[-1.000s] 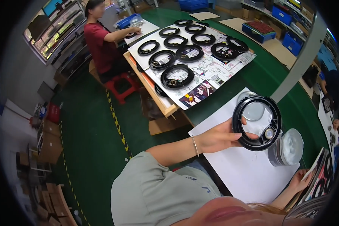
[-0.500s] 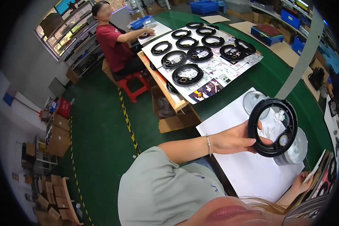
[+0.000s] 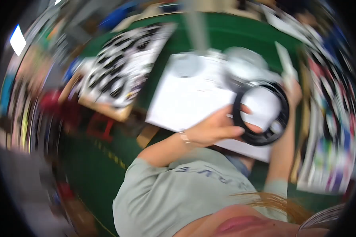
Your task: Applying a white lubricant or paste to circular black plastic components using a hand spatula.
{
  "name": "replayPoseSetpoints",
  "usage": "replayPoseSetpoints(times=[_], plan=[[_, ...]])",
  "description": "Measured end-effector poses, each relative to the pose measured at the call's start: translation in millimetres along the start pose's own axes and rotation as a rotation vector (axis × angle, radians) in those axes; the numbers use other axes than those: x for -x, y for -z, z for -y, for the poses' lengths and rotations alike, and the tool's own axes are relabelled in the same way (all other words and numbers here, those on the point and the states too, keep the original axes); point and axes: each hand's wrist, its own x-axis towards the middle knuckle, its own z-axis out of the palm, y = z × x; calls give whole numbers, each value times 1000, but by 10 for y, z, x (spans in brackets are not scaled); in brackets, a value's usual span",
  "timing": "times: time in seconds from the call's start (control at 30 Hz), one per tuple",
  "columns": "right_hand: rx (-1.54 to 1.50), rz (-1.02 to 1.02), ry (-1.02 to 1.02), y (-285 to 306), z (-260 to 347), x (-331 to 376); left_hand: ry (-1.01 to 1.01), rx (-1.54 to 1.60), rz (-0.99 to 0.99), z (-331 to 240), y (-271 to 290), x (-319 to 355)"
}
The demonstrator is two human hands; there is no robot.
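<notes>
The left hand (image 3: 215,128) pinches the black ring (image 3: 261,112) over white paper (image 3: 190,96), steadying it; the right hand (image 3: 293,91) is blurred, its state unclear.

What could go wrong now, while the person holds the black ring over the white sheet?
1. The left hand seems to grip the black ring only at its left edge, so it could slip and fall onto the white sheet.
2. The right hand is close behind the ring's far side; whether it touches is blurred, so it may give little support.
3. The picture is smeared, so the view is swinging and aim may suffer.
</notes>
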Motion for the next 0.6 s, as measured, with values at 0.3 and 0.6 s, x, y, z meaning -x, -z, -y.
replayPoseSetpoints(times=[0.3,0.6], plan=[[-1090,-221,-408,-573,448,143,377,-160,74,674,-851,-1393],[-1212,-145,-459,-614,762,300,412,-55,204,1272,-1730,-2858]])
